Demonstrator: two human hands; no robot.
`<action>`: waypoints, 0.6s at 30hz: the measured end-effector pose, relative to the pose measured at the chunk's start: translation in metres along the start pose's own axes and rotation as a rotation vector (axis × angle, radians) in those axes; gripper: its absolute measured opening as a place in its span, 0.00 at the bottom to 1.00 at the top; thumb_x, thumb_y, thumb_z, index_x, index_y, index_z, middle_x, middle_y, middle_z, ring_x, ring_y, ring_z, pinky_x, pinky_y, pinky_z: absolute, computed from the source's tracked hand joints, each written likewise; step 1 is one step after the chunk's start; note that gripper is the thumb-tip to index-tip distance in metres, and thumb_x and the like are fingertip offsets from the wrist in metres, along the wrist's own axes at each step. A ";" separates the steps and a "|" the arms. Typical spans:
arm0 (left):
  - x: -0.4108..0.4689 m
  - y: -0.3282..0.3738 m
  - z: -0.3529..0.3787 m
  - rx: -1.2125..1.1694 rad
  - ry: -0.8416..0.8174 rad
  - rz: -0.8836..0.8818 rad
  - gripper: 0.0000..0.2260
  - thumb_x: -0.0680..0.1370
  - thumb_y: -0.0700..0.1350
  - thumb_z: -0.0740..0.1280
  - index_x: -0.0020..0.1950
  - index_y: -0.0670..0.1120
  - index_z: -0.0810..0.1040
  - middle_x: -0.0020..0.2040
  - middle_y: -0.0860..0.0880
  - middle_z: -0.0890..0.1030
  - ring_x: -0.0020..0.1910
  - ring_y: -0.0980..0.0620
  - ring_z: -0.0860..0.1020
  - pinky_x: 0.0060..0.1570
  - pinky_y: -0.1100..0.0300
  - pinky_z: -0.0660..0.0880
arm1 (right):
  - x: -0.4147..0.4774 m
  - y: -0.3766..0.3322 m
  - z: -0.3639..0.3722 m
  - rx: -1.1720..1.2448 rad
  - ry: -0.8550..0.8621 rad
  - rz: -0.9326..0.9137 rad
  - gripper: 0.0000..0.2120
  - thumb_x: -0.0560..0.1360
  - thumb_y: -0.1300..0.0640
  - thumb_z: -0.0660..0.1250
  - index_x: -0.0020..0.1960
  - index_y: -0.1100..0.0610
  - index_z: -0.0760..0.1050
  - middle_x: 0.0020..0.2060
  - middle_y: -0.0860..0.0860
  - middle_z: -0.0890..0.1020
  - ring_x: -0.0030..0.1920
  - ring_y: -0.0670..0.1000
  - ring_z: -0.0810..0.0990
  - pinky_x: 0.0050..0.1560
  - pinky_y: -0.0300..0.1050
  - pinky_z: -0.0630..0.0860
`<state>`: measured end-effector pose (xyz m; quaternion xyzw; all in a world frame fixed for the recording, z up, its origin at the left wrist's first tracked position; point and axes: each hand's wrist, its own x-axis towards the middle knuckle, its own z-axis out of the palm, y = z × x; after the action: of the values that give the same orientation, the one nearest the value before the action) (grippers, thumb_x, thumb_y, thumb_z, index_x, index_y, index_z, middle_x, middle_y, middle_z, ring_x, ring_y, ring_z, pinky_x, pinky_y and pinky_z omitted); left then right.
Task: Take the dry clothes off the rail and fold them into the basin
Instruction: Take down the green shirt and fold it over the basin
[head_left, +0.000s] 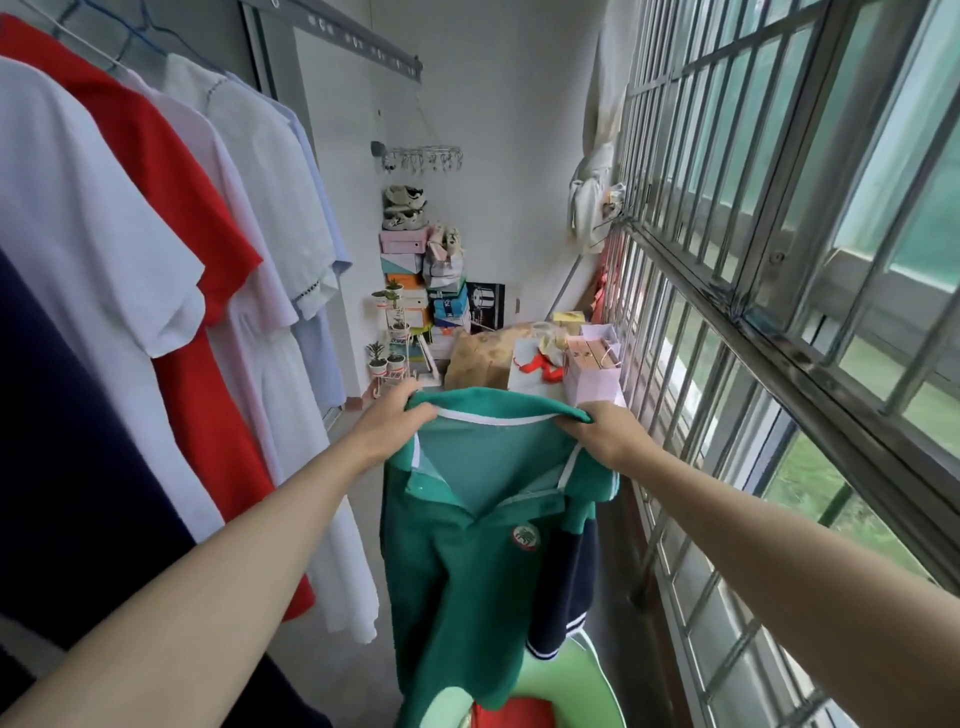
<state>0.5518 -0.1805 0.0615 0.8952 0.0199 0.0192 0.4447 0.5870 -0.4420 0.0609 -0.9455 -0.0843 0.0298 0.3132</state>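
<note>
At the centre of the frame the left hand (387, 415) and right hand (605, 431) each grip a shoulder of the green shirt (467, 561), held apart; it hangs below them over the green basin (582, 686) at the bottom edge.

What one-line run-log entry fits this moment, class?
phase: shirt held up, unfolded | left hand: grips collar end | right hand: grips other end | basin: below, red cloth inside | hung clothes: left

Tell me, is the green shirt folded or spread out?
Spread out, unfolded. The green shirt hangs full length, the left hand and right hand each gripping it by the collar, above the basin.
</note>
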 end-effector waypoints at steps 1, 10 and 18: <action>0.002 -0.005 -0.002 0.094 -0.026 0.013 0.17 0.68 0.58 0.65 0.43 0.46 0.68 0.40 0.48 0.75 0.38 0.50 0.73 0.39 0.56 0.67 | 0.001 0.000 0.001 -0.005 0.006 -0.005 0.18 0.79 0.47 0.60 0.50 0.61 0.78 0.38 0.53 0.76 0.39 0.53 0.73 0.35 0.45 0.66; 0.010 -0.021 -0.011 0.676 -0.170 0.090 0.22 0.66 0.63 0.72 0.40 0.46 0.74 0.39 0.49 0.76 0.37 0.50 0.74 0.36 0.57 0.67 | 0.012 0.004 0.003 -0.038 -0.156 0.177 0.19 0.78 0.49 0.63 0.63 0.61 0.74 0.59 0.57 0.77 0.55 0.56 0.75 0.55 0.43 0.70; 0.017 -0.034 -0.015 0.494 -0.225 -0.049 0.14 0.67 0.49 0.76 0.33 0.45 0.72 0.30 0.50 0.73 0.29 0.53 0.71 0.29 0.61 0.67 | 0.014 0.004 -0.004 -0.124 -0.110 0.052 0.24 0.74 0.40 0.65 0.53 0.60 0.79 0.49 0.57 0.81 0.47 0.54 0.76 0.46 0.45 0.72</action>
<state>0.5676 -0.1474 0.0439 0.9724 -0.0041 -0.0966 0.2124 0.6019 -0.4446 0.0614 -0.9618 -0.0787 0.0847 0.2481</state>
